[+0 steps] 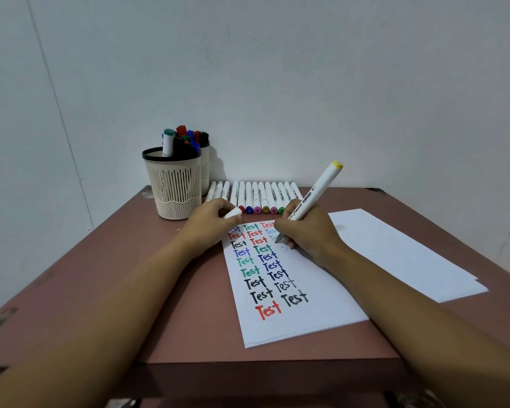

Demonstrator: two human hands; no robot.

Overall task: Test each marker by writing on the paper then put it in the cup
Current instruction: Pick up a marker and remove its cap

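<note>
Left of centre, a cream slatted cup (175,187) with a black rim stands on the reddish tabletop (115,290), holding capped markers upright. A second cup (205,169) stands just behind it, touching or nearly so, also stocked with markers.

My left grip (208,220) rests on the tabletop at the upper left corner of the paper (321,313), fingers curled and pinching a white cap (233,213).

Behind both hands, a row of white markers (255,195) lies side by side along the far edge, coloured ends toward me. My hands hide part of the row.

The paper lies at centre frame, bearing columns of the word "Test" in black, red, green and blue.

My right grip (305,234) is closed around the marker under test (314,192), white-barrelled with a yellow end. It is tilted, its yellow end toward the upper right and its tip touching the paper in the third column, upper portion. The mark being made there is faint and partly hidden by my fingers.

Right of this, spare white sheets (409,254) lie on the tabletop; their near left corner is tucked under the paper.
</note>
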